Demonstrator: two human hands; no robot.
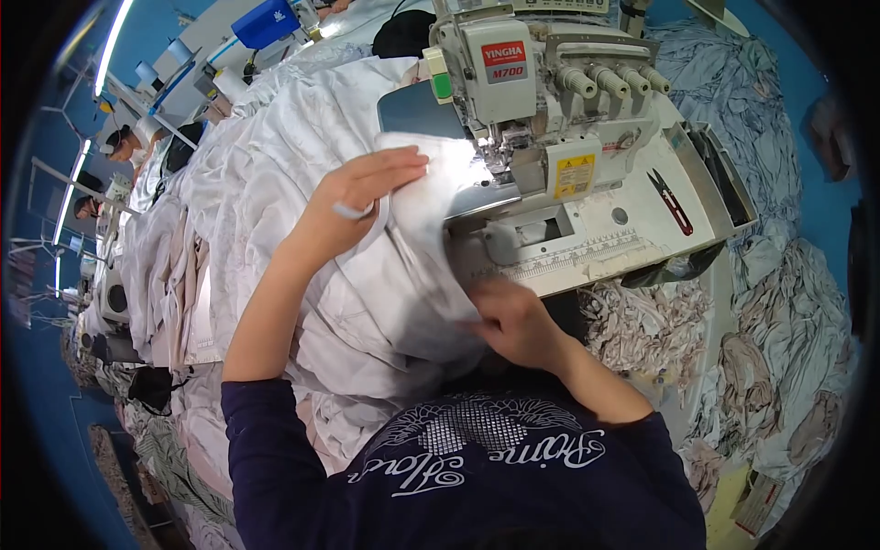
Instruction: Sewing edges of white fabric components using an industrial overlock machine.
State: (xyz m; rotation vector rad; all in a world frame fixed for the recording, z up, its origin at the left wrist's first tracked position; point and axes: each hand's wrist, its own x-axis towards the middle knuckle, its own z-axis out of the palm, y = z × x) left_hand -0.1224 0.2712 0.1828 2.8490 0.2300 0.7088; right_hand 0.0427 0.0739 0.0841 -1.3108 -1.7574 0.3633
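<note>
A large piece of white fabric [302,174] drapes over the table and hangs toward my lap. One corner of it lies beside the lit needle area of an overlock sewing machine [500,87]. My left hand [353,197] rests on that corner with its fingers stretched out, just left of the presser foot. A white band shows on one of its fingers. Lower and to the right, my right hand [509,316] pinches the hanging edge of the fabric in front of the machine bed. This hand is slightly blurred, and the fabric partly hides its fingertips.
Thread snips [674,202] with red handles lie on the machine table [596,234], near a printed ruler strip. Fabric scraps [642,330] are heaped below. Piles of grey-white cloth [779,330] stand at the right. At far left, other people [124,142] sit among machines.
</note>
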